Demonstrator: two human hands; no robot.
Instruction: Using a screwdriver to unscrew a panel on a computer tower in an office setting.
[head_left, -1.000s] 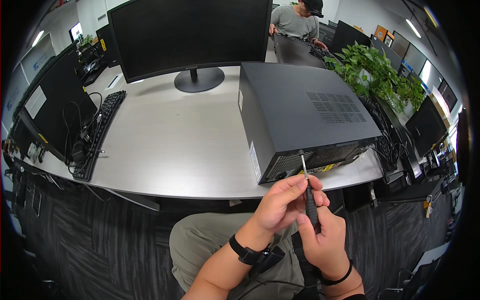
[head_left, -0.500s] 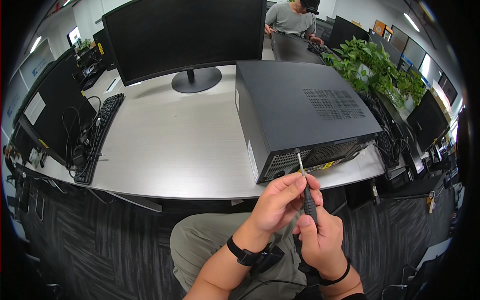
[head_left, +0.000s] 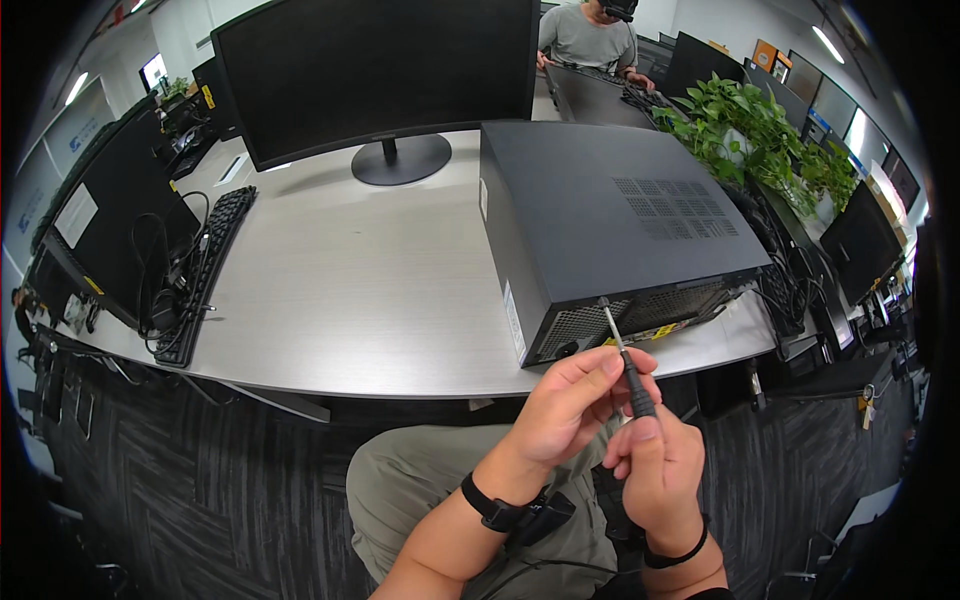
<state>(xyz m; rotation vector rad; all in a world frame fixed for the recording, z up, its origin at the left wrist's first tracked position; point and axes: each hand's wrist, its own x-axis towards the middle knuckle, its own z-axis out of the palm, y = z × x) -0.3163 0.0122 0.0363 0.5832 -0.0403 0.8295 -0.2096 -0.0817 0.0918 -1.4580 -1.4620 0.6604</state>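
A black computer case (head_left: 580, 210) lies on the desk with its perforated back panel toward me. Both my hands are on a screwdriver (head_left: 638, 388) with a black ribbed handle and a thin metal shaft. Its tip meets a dark screw (head_left: 604, 301) at the upper edge of the back panel. My left hand (head_left: 572, 405) pinches the front of the handle, close to the shaft. Farther back, my right hand (head_left: 662, 465) has its thumb and fingers closed round the handle's rear end.
A large black monitor (head_left: 380, 80) stands behind on the pale desk (head_left: 340, 290). At the left lie a black keyboard (head_left: 215, 265) and cables beside another case. Right of the case are bundled cables (head_left: 785, 290) and green plants (head_left: 740, 125). Across the desk a person (head_left: 588, 40) handles a dark case.
The case and desk appear shifted slightly right in the picture. My right hand has turned a little on the handle and sits nearer its end. The tip stays at the screw.
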